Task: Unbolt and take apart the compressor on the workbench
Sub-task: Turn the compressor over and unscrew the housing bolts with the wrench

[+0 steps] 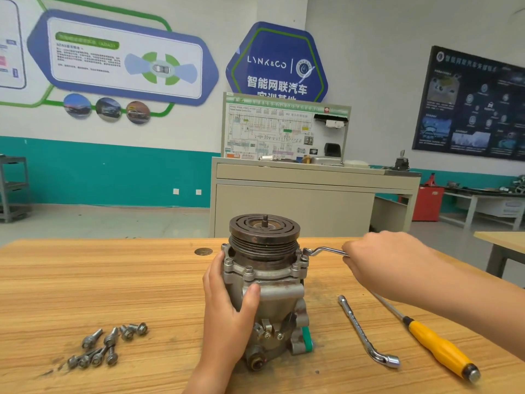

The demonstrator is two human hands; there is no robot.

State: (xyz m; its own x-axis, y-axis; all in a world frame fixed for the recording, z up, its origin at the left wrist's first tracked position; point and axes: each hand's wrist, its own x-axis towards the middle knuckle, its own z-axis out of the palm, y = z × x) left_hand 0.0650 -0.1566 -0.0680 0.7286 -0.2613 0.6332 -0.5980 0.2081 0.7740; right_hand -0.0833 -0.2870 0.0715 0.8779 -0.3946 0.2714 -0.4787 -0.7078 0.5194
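The compressor [265, 282] is stood upright on the wooden bench [85, 280], pulley end up. Its housing is gripped by the left hand [227, 302], thumb wrapped across the front. An offset wrench [324, 251] is clasped by the right hand [380, 260], its ring seated on a flange bolt at the right. Loose bolts [108, 345] are heaped at the left; an L-shaped socket wrench [366, 334] and a yellow-handled screwdriver [437, 345] are laid at the right

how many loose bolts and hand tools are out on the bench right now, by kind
Loose bolts, in a pile left of the compressor: about 9
Offset wrenches: 2, one in the right hand, one lying on the workbench
Yellow-handled screwdriver: 1
Total: about 12
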